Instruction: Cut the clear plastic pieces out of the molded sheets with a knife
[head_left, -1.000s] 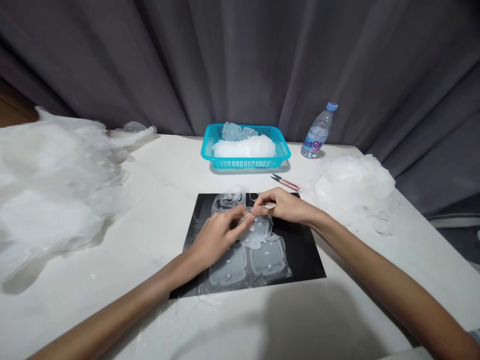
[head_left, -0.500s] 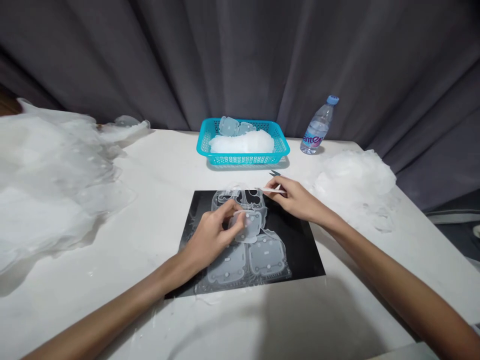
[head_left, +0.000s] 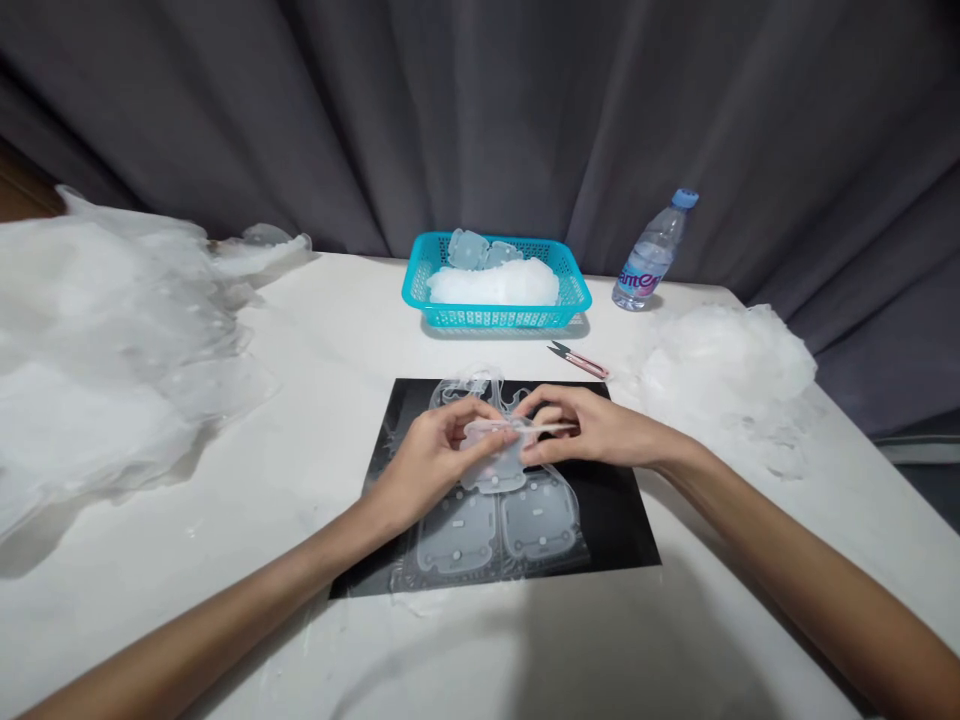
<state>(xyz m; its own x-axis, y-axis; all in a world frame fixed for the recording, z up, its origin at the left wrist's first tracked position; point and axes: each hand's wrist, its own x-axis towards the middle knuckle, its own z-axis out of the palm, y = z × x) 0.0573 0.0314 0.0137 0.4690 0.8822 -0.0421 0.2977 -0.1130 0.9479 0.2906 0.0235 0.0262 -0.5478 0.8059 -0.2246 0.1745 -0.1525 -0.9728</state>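
Observation:
A black mat (head_left: 615, 520) lies on the white table, with a translucent plastic sheet of moulded square pieces (head_left: 499, 525) on it. My left hand (head_left: 427, 465) pinches one loose translucent piece (head_left: 495, 460) just above the sheet. My right hand (head_left: 592, 428) meets it from the right, its fingers closed on a thin pale stick-like tool (head_left: 551, 428) whose tip touches the piece. Both hands hover over the mat's upper middle.
A turquoise basket (head_left: 566, 300) with translucent pieces stands at the back. Small pink snips (head_left: 579, 359) lie right of the mat. A water bottle (head_left: 654, 255) stands at back right. Heaps of white plastic scrap lie at left (head_left: 105, 340) and right (head_left: 724, 370).
My right hand, which had drawn away towards the snips half a second ago, has come back to the piece held by my left hand. The view shifted slightly.

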